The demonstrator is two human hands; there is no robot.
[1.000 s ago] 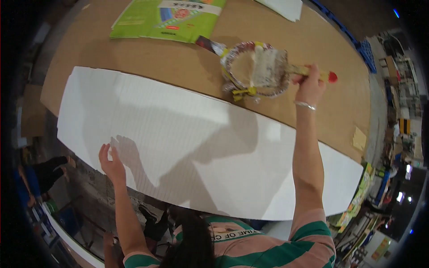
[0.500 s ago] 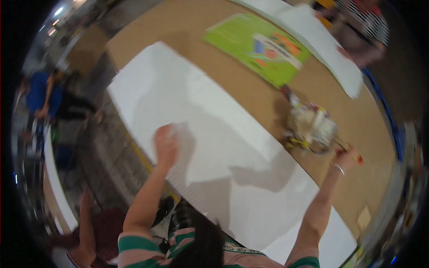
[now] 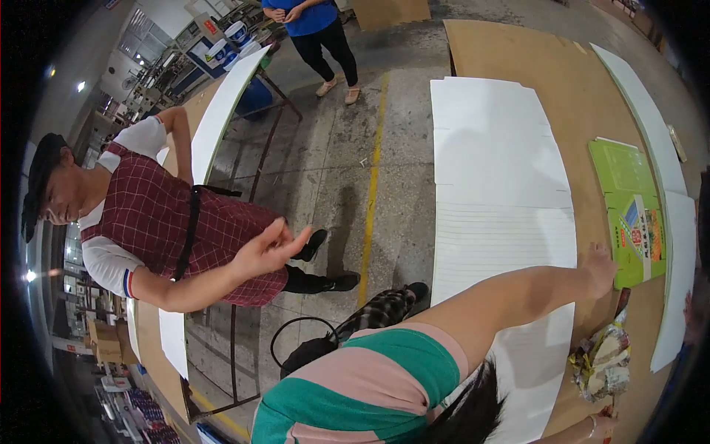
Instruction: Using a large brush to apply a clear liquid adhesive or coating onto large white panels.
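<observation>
My left hand (image 3: 597, 271) reaches across the white sheets (image 3: 503, 163), its fingers apart, beside the near edge of a green printed flat panel (image 3: 629, 200). Nothing shows in it, and I cannot tell whether it touches the panel. A crumpled, plastic-wrapped bundle (image 3: 603, 362) with yellow bits lies on the brown board just below the panel. My right hand (image 3: 604, 425), with a bracelet at the wrist, is by the lower end of that bundle. Its fingers look closed around a thin, light-brown piece, too small to make out.
A brown board (image 3: 510, 55) covers the table under the stacked sheets. Long white panels (image 3: 677, 251) lie along its right side. A person in a checked apron (image 3: 185, 229) stands at the left, one arm stretched toward me. Another in blue (image 3: 314, 22) stands farther off.
My view has swung left, bringing the person in the apron into full sight. My left hand has gone from above the white sheets to beside the green panel. My right hand stays near the bundle.
</observation>
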